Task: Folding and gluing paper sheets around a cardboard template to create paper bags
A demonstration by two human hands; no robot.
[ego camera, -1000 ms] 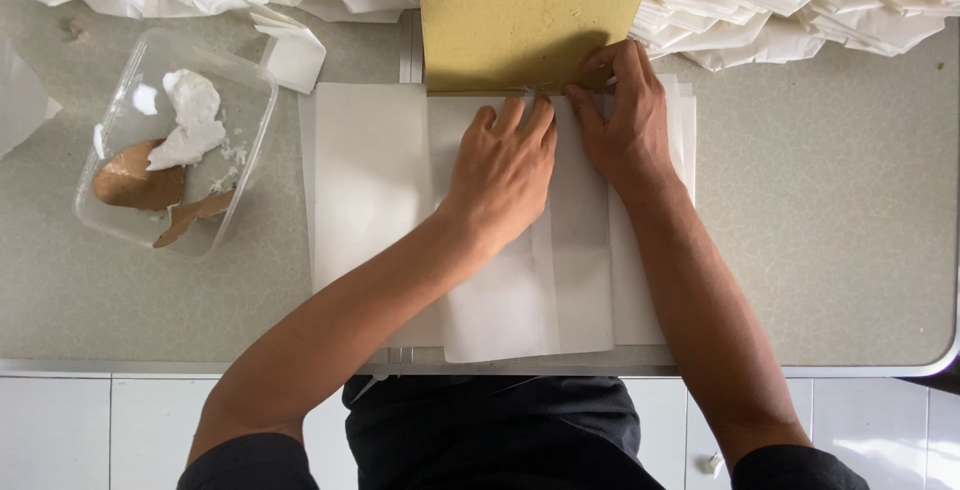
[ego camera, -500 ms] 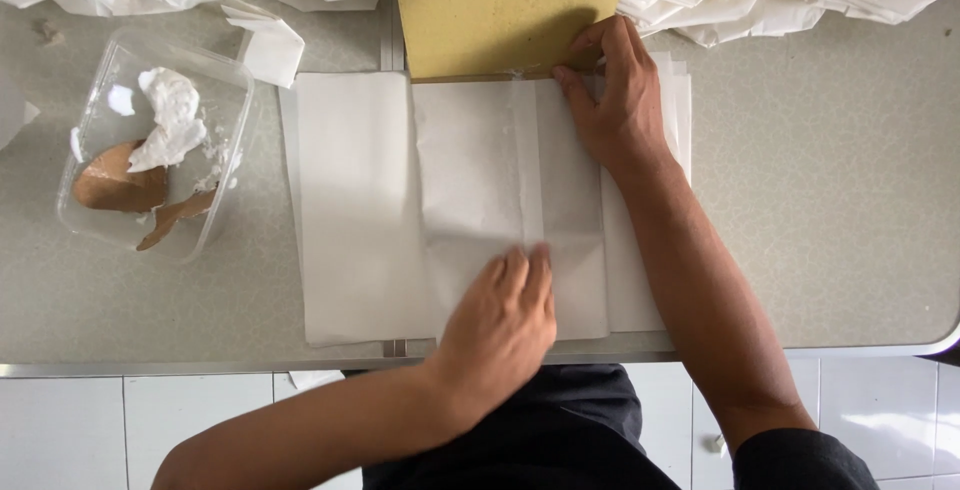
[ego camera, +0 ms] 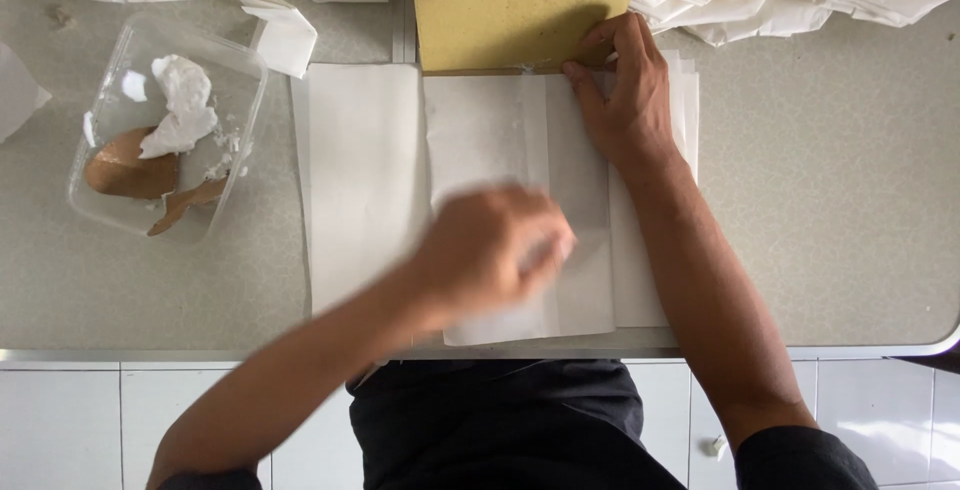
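Upward again goes left hand (ego camera: 495, 250) (blurred, grip unclear) across white paper (ego camera: 520, 150); right hand (ego camera: 625, 90) presses flat.

A single head-worn camera looks straight down from close above onto the speckled grey countertop (ego camera: 850, 200), its front edge and the white tiled cabinet face (ego camera: 80, 420) filling the frame's bottom.

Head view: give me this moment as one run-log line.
left hand: blurred, over folded white paper | right hand: pressing paper's top edge beside yellow board | clear tub: left, apart
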